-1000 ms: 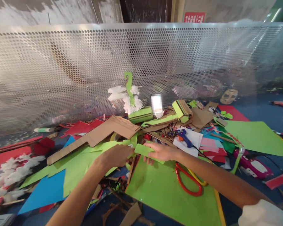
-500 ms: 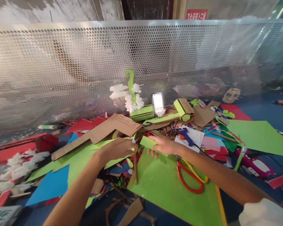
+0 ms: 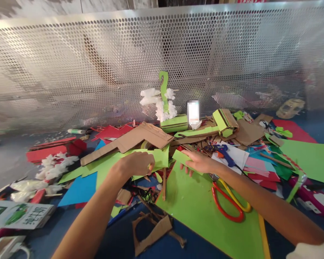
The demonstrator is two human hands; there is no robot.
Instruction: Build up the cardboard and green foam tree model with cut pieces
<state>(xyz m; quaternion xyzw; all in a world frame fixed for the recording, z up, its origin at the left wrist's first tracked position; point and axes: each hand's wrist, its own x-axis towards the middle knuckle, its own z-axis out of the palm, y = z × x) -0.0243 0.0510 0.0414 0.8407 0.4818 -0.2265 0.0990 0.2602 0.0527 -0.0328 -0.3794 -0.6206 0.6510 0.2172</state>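
Right hand [image 3: 199, 162] grips a green strip [image 3: 180, 157] — hard pressure could crease it; left hand [image 3: 138, 164] curls — its grasp I cannot tell.

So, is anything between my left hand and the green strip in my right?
Yes: another green paper piece shows between your left hand and the strip in your right hand. I can't tell whether your left hand holds that piece.

Strip [image 3: 180, 157] apparently partly over sheet [image 3: 194, 212]
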